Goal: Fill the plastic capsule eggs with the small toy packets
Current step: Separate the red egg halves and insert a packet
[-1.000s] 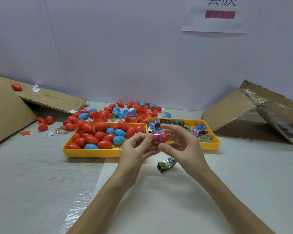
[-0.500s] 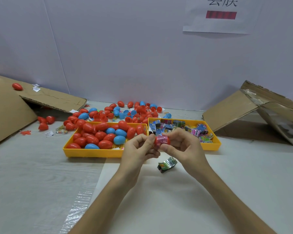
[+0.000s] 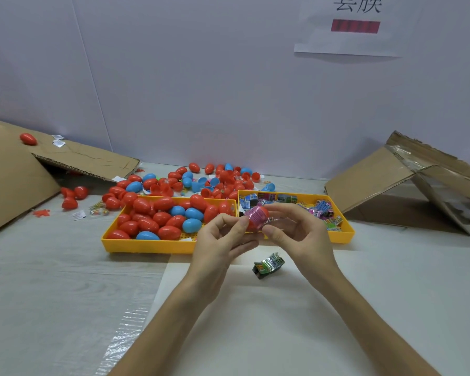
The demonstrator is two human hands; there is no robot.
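Both hands hold one red capsule egg (image 3: 257,219) above the gap between two yellow trays; a pink toy packet shows at its opening. My left hand (image 3: 223,245) pinches the egg from the left with thumb and fingertips. My right hand (image 3: 296,234) pinches it from the right and below. A green toy packet (image 3: 268,265) lies on the table under the hands. The left yellow tray (image 3: 147,245) holds several red and blue eggs. The right yellow tray (image 3: 345,234) holds several small toy packets.
Loose red and blue eggs and egg halves (image 3: 201,180) are heaped behind the trays by the wall. Cardboard flaps lean at the left (image 3: 17,175) and right (image 3: 385,180). A white sheet (image 3: 255,321) covers the table in front of me.
The hands have kept the red egg between them and turned it slightly; the pink packet now shows more on the egg's left side. The green packet has not moved.
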